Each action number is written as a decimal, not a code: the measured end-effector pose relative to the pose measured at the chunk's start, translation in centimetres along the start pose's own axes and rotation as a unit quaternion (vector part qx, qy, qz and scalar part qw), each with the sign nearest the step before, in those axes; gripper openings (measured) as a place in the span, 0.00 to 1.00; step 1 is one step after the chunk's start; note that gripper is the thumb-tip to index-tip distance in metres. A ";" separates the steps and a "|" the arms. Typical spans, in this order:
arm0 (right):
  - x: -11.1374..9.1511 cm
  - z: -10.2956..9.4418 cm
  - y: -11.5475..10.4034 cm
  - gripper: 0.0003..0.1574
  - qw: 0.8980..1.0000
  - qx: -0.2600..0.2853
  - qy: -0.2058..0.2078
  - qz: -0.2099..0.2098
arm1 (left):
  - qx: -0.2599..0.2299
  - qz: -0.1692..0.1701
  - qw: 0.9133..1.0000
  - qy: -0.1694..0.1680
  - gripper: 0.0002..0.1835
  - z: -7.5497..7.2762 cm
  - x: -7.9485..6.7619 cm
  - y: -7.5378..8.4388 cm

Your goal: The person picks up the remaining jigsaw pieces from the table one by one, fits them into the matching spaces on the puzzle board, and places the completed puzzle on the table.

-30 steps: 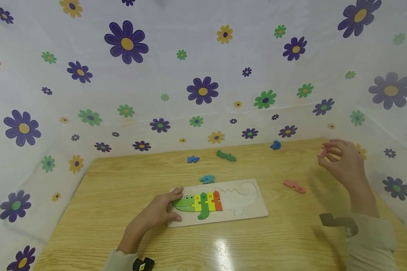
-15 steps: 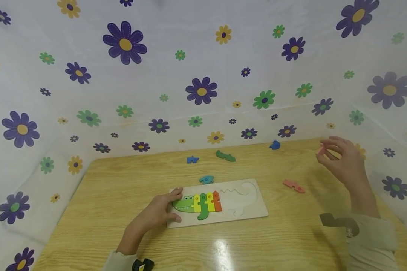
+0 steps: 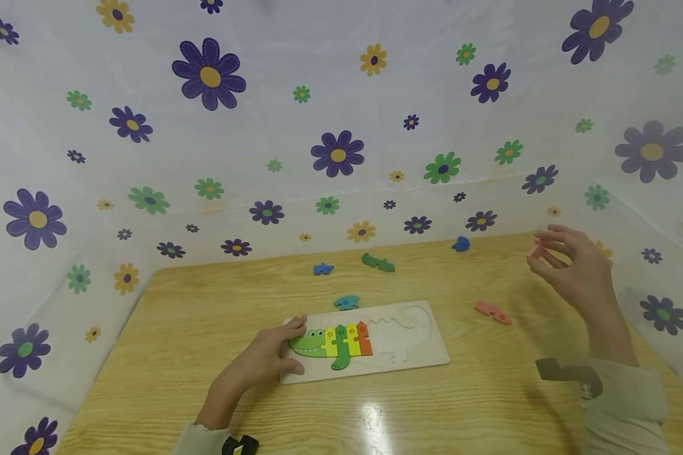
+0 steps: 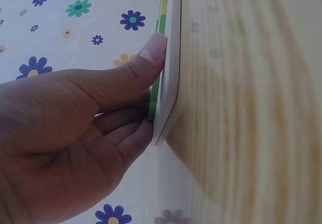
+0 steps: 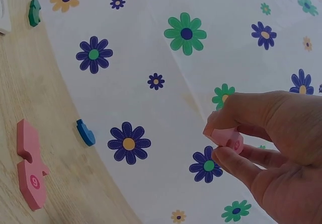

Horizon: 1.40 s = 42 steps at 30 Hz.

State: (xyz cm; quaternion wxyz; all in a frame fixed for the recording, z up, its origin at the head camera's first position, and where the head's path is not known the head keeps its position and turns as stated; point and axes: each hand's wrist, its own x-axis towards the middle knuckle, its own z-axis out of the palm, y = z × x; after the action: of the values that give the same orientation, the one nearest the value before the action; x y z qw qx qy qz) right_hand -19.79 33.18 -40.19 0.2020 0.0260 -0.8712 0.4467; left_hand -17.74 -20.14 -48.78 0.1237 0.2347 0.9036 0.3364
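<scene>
A pale wooden crocodile puzzle board (image 3: 432,351) lies on the table, its left part filled with a green head (image 3: 307,343) and yellow, green and orange pieces. My left hand (image 3: 264,357) holds the board's left end, thumb (image 4: 153,48) on its top near the front corner and fingers at the far side. Raised over the table's right side, my right hand (image 3: 575,268) pinches a small pink puzzle piece (image 5: 229,137) between thumb and fingertips. Part of that piece is hidden by the fingers. Below it on the table lies a longer pink piece (image 3: 492,312) marked with a number.
Loose pieces lie beyond the board: a light blue one (image 3: 347,303) close to its far edge, a blue one (image 3: 322,269), a green one (image 3: 378,262) and another blue one (image 3: 461,244) near the back. A flowered cloth (image 3: 341,82) surrounds the wooden table (image 3: 296,417).
My right hand has drifted slightly left and up with the pink puzzle piece still pinched. The left hand and the board have stayed in place.
</scene>
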 end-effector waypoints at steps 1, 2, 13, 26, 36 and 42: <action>0.0 0.0 0.0 0.28 1.000 0.001 0.000 -0.004 | -0.001 0.000 1.000 0.000 0.40 0.0 0.0 0.0; 0.0 0.0 0.0 0.28 1.000 0.002 -0.001 -0.007 | -0.001 -0.001 1.000 0.001 0.40 0.0 0.0 0.0; 0.0 0.3 -0.4 0.28 0.999 -0.008 0.001 -0.032 | 0.006 0.009 1.000 0.000 0.40 -0.1 -0.1 0.1; -0.1 0.8 -1.1 0.27 0.998 -0.029 -0.005 -0.061 | 0.004 0.014 1.000 0.000 0.41 0.0 -0.1 -0.2; -0.2 0.9 -1.7 0.25 0.997 -0.038 -0.013 -0.064 | 0.001 0.016 1.000 0.001 0.41 0.1 0.0 -0.3; -0.1 1.2 -1.9 0.25 0.997 -0.030 -0.021 -0.065 | 0.000 0.015 1.000 0.000 0.41 0.1 0.0 -0.3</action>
State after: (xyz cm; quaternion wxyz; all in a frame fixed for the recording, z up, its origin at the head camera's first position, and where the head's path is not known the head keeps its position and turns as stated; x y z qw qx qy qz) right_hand -19.67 31.12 -39.38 0.2130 0.0864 -0.8846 0.4058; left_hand -17.81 -20.29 -49.02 0.1186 0.2480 0.9000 0.3383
